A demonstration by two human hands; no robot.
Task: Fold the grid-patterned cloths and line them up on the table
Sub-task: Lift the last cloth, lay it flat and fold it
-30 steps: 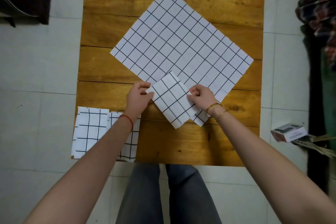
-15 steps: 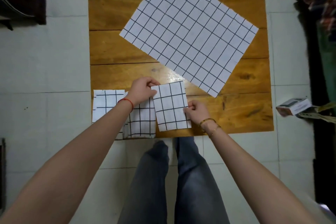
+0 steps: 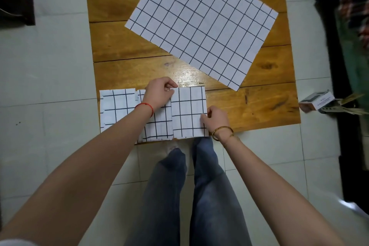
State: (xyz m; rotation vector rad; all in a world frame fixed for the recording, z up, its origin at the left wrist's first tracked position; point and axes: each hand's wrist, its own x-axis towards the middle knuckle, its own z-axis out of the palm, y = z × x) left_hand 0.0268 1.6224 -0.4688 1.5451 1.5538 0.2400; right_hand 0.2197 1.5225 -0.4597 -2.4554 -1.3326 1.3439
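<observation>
Three folded white cloths with black grid lines lie in a row along the near edge of the wooden table. The left one and the middle one lie flat, and my left forearm crosses the middle one. The right folded cloth lies beside them. My left hand pinches its far-left corner. My right hand pinches its near-right edge. A large unfolded grid cloth lies spread at an angle on the far half of the table.
A small box lies on the tiled floor to the right of the table, next to some papers. Dark furniture stands at the far left and patterned fabric hangs at the far right. My legs in jeans are below the table's near edge.
Both hands carried the small folded cloth from in front of the big cloth toward the near edge, turned it square, and set it beside the two folded cloths.
</observation>
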